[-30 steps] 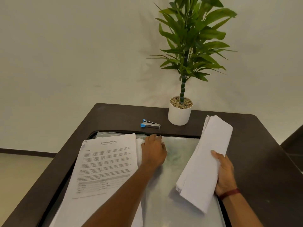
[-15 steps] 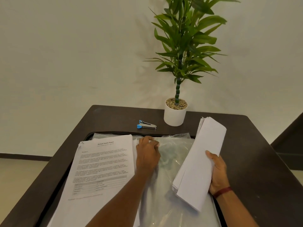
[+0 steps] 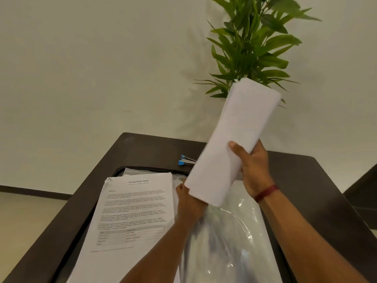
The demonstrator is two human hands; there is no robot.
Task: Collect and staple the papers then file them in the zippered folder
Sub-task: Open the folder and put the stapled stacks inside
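Observation:
My right hand (image 3: pixel 254 167) grips a thick white bundle of papers (image 3: pixel 234 139), bent lengthwise and raised above the table. A stack of printed papers (image 3: pixel 132 211) headed "Sample Health Report" lies on the left half of the open zippered folder (image 3: pixel 120 170). My left hand (image 3: pixel 189 203) rests at the right edge of that stack, on the folder's clear plastic sleeve (image 3: pixel 230 242); the raised bundle hides its fingers. A small blue and silver stapler (image 3: pixel 185 160) lies on the table behind the folder, partly hidden by the bundle.
The dark brown table (image 3: pixel 306 190) stands against a pale wall. A green leafy plant (image 3: pixel 255 43) rises at the back; the bundle covers its pot. Bare table lies right of the folder. Pale floor shows at the left.
My right hand has lifted the white bundle up off the folder and tilted it more upright. The view has moved closer. My left hand stays at the edge of the printed stack.

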